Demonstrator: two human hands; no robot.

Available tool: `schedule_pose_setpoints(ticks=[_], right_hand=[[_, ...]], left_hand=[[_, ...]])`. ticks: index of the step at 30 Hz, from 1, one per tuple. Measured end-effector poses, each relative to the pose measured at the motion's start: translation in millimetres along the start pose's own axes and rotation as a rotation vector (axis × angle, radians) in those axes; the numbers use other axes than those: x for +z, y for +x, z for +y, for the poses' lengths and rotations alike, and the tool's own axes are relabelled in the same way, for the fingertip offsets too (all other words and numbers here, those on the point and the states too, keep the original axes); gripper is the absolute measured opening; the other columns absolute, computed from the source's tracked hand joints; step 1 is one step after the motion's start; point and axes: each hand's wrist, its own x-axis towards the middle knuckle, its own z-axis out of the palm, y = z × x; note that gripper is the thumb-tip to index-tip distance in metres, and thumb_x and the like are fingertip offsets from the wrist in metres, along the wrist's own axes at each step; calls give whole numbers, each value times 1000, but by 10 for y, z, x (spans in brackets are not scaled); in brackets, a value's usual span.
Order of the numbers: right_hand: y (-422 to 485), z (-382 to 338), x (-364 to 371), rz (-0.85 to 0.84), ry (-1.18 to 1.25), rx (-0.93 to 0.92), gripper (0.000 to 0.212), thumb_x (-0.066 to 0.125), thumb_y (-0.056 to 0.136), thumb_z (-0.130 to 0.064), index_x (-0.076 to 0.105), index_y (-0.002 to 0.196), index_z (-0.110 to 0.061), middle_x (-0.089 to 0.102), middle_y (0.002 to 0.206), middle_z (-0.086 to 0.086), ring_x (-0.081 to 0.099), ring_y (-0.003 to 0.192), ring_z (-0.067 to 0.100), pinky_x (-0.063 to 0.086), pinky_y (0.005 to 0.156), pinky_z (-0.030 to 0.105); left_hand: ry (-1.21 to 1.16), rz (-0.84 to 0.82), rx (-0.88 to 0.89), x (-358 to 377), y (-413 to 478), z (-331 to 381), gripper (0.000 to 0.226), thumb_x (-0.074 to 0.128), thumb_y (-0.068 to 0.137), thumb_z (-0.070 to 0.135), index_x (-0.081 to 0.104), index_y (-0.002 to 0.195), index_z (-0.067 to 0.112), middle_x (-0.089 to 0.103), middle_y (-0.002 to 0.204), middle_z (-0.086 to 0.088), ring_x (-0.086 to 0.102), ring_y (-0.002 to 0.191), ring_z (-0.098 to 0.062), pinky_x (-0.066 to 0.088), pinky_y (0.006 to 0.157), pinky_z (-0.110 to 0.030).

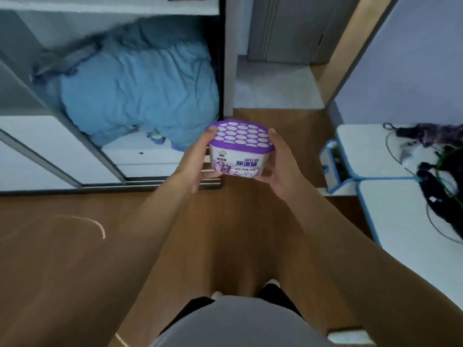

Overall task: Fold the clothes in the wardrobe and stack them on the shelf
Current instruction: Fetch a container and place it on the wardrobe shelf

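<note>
The wooden floor (75, 246) fills the lower half of the view. The open wardrobe (155, 156) sits at ten o'clock. A crumpled blue bundle (140, 88), the cloth to be folded as far as I can judge, is slumped in its lower compartment under a white shelf (107, 7). A white table (400, 221) strewn with cables (441, 176) stands at three o'clock.

At centre, a purple-lidded tub (238, 151) is held level above the floor, clear of the wardrobe. The left hand (198, 161) and right hand (278, 166) both grasp it, with thumbs at the lid rim and fingers curled under the base.

The label marks it as a moisture absorber. If it holds liquid, tilting it could spill some through the holed lid onto the bundle or floor. Set down near the cables, it could be knocked over. With both hands taken, folding cannot begin.
</note>
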Motion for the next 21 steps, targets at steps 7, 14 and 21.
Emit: schedule_pose_setpoints(ticks=[7,14,21], right_hand=[[366,-568,1138,-162,-226,-174,29,57,96,-39,64,119,-22,76,106,-1,74,94,18,59,87,45],[795,-1192,2034,-264,-448,-486,20,60,92,-23,67,110,-28,71,99,-8,70,72,-4,51,57,16],[1382,-1792,2858,-426,-526,-575,9,62,94,-28,70,91,-28,76,102,-3,72,97,16,54,89,31]], left_hand=[[-43,126,92,-879,235,641,45,55,83,66,72,99,28,76,80,6,76,80,-20,59,67,-33],[-62,274,165,-1432,653,1257,55,63,66,66,76,95,21,76,86,-5,76,73,-29,62,71,-44],[12,373,197,-1854,1348,2094,54,58,74,65,74,91,17,75,79,-4,76,73,-28,60,63,-37]])
